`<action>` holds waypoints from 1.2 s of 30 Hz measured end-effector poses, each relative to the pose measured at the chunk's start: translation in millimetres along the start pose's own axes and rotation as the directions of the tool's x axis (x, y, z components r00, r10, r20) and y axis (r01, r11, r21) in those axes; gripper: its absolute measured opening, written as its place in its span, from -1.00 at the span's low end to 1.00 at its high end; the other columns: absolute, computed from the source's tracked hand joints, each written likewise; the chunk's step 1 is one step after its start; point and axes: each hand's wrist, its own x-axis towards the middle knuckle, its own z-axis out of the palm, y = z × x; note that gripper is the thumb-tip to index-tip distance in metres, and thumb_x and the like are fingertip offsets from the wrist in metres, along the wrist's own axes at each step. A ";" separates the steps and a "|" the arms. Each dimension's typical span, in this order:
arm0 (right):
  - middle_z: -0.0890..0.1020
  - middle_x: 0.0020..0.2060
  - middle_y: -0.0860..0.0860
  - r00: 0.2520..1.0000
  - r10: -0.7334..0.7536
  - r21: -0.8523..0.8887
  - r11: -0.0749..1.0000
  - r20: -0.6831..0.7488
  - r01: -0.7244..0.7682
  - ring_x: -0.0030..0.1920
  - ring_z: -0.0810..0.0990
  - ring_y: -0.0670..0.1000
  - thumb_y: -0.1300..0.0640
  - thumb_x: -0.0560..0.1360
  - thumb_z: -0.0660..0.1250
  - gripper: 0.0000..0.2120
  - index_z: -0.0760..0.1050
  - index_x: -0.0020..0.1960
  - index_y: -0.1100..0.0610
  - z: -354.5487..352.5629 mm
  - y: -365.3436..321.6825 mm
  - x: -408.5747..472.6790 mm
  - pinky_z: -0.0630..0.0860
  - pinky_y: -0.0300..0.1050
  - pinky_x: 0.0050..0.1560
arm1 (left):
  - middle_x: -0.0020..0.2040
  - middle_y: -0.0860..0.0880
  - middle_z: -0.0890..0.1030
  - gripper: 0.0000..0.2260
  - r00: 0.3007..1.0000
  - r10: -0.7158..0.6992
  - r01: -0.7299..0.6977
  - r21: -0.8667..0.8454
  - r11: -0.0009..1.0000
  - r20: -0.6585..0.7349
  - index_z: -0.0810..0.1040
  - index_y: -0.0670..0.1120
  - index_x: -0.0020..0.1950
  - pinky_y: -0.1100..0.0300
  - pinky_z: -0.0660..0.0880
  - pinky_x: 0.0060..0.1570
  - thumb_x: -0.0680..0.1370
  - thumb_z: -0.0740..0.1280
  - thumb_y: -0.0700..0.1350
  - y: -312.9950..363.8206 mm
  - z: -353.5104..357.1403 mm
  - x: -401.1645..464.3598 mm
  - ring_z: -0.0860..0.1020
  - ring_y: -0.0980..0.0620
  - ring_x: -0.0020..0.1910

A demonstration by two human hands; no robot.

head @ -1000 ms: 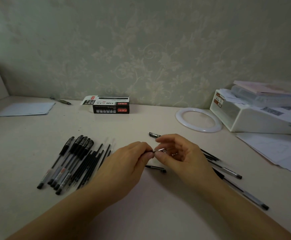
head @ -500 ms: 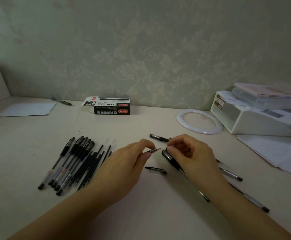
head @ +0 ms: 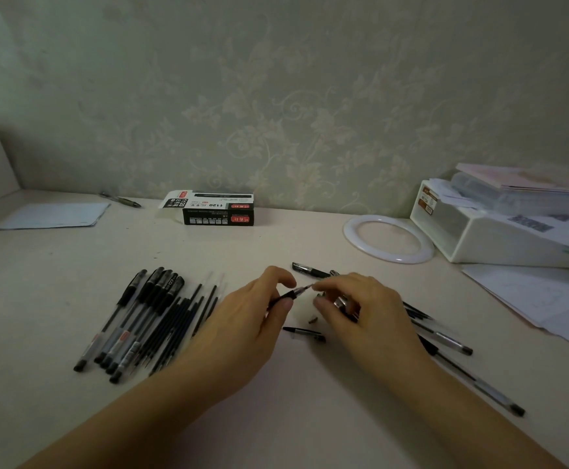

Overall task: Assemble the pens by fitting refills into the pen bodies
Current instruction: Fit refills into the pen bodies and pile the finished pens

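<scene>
My left hand (head: 252, 319) pinches a thin dark pen part (head: 291, 293) with a silver front end between thumb and forefinger. The fingertips of my right hand (head: 357, 309) pinch that silver tip; a clear and dark piece under its curled fingers is mostly hidden. A small dark bit (head: 312, 320) and a black cap (head: 305, 333) lie on the table between my hands. Capped pens (head: 130, 319) and several loose dark refills (head: 181, 326) lie in a row to the left. Pen bodies (head: 445, 340) lie to the right, partly under my right wrist.
Another black cap (head: 310, 269) lies just beyond my hands. A pen box (head: 218, 208), a white ring (head: 388, 238), a white storage box (head: 500, 238) with papers, loose sheets (head: 547, 299) and a sheet (head: 53, 214) with a pen (head: 120, 199) surround the work spot.
My hands drew apart and came back together. The left hand now holds a longer dark part instead of a small tip, and a small bit now lies on the table between them.
</scene>
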 end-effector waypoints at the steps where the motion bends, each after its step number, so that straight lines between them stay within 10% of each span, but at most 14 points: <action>1: 0.65 -0.21 -0.23 0.997 0.065 0.138 0.989 -0.031 -0.061 -0.19 0.54 -0.22 0.03 0.51 0.40 -0.89 0.65 0.02 -0.08 -1.6 -3.1 0.3 0.38 -0.46 -0.15 | -0.28 0.18 0.47 -0.88 1.000 -0.007 0.007 -0.023 1.000 -0.009 0.35 0.15 0.15 0.43 0.35 -0.30 0.62 0.15 0.01 0.7 -0.3 -0.3 0.47 0.27 -0.27; 4: 0.72 -0.23 -0.16 0.971 0.218 0.532 0.813 0.099 -0.237 -0.16 0.66 -0.22 0.05 0.49 0.44 -0.93 0.69 -0.08 -0.09 -3.2 -14.6 0.9 0.48 -0.47 -0.15 | -0.26 0.23 0.49 -0.93 1.000 0.019 -0.021 -0.068 0.997 -0.022 0.35 0.12 0.09 0.48 0.34 -0.28 0.62 0.17 -0.02 4.8 -1.3 -1.4 0.47 0.29 -0.25; 11: 0.74 -0.14 -0.06 0.908 0.356 0.710 0.580 0.219 -0.399 -0.19 0.66 -0.16 0.06 0.54 0.36 -0.89 0.68 -0.04 -0.02 0.0 -16.3 1.5 0.54 -0.28 -0.15 | -0.24 0.24 0.49 -0.94 0.996 0.082 -0.083 -0.065 0.994 -0.025 0.37 0.13 0.06 0.40 0.35 -0.33 0.61 0.18 -0.02 5.8 -1.6 -0.9 0.47 0.18 -0.27; 16: 0.73 -0.17 -0.05 0.852 0.520 0.808 0.526 -0.058 -0.266 -0.20 0.68 -0.08 0.10 0.66 0.16 -0.84 0.47 0.06 0.15 -22.9 -2.3 17.0 0.58 -0.22 -0.16 | -0.25 0.23 0.48 -0.96 0.999 0.037 -0.037 -0.010 0.999 -0.018 0.37 0.13 0.05 0.42 0.35 -0.34 0.62 0.18 -0.01 3.0 -2.7 0.0 0.46 0.24 -0.31; 20: 0.67 -0.28 -0.09 0.817 0.436 0.570 0.804 -0.378 -0.166 -0.29 0.58 -0.20 0.05 0.60 0.28 -0.89 0.55 -0.07 -0.01 -44.2 23.9 22.8 0.49 -0.24 -0.19 | -0.22 0.20 0.49 -0.98 0.999 -0.011 0.015 0.061 0.998 -0.052 0.37 0.14 0.02 0.39 0.36 -0.34 0.61 0.19 0.00 2.2 -7.2 2.5 0.47 0.25 -0.28; 23: 0.63 -0.31 -0.14 0.922 0.223 0.145 0.972 -0.316 -0.186 -0.28 0.55 -0.20 0.06 0.55 0.37 -0.94 0.60 -0.10 -0.04 -41.7 40.5 21.3 0.44 -0.33 -0.25 | -0.20 0.17 0.48 -0.96 0.987 -0.111 0.134 0.223 0.965 -0.114 0.38 0.12 -0.02 0.37 0.36 -0.31 0.59 0.22 0.04 -4.1 -16.2 4.0 0.46 0.23 -0.27; 28: 0.60 -0.22 -0.09 0.978 0.144 -0.215 0.961 -0.150 -0.175 -0.24 0.53 -0.06 0.11 0.54 0.38 -0.91 0.66 -0.09 0.02 -27.4 54.9 13.8 0.48 -0.08 -0.15 | -0.22 0.12 0.45 -0.85 0.927 -0.344 0.375 0.432 0.820 -0.151 0.41 0.05 -0.10 0.30 0.27 -0.34 0.55 0.28 0.10 -20.7 -39.6 4.3 0.41 0.19 -0.30; 36: 0.61 -0.15 0.00 0.981 0.177 -0.273 0.943 -0.077 -0.191 -0.14 0.56 0.05 0.12 0.58 0.31 -0.84 0.68 0.00 0.08 -22.7 55.1 12.9 0.51 0.04 -0.04 | -0.16 0.07 0.47 -0.82 0.884 -0.464 0.417 0.545 0.728 -0.057 0.38 -0.01 -0.07 0.19 0.44 -0.17 0.56 0.26 0.09 -26.5 -40.3 1.7 0.47 0.07 -0.17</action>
